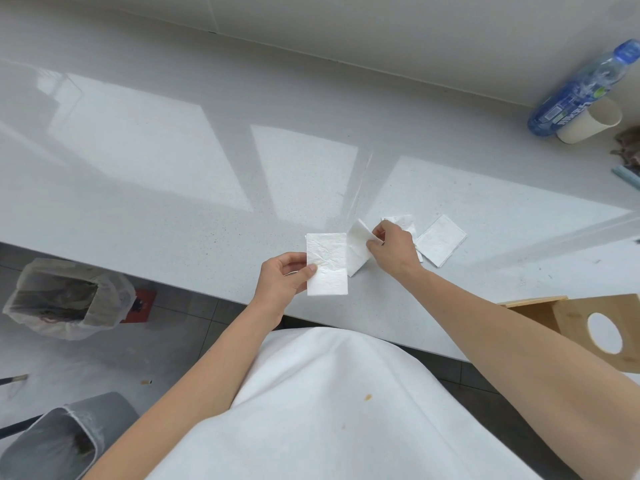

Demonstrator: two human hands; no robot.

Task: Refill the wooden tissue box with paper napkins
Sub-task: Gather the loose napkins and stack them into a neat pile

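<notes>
My left hand (282, 282) pinches a folded white napkin (327, 263) by its left edge, just above the counter's front edge. My right hand (393, 245) grips a second folded napkin (358, 249), tilted up beside the first. Another folded napkin (440, 240) lies flat on the counter to the right, and one more (403, 221) is partly hidden behind my right hand. The wooden tissue box (588, 323), with a round hole in its face, sits at the counter's right front edge, beyond my right forearm.
The glossy white counter (173, 188) runs to a wall at the back. A blue-labelled water bottle (581, 90) and a paper cup (590, 124) stand at the back right. On the floor to the left are a bag-lined bin (65, 299) and a grey bin (59, 441).
</notes>
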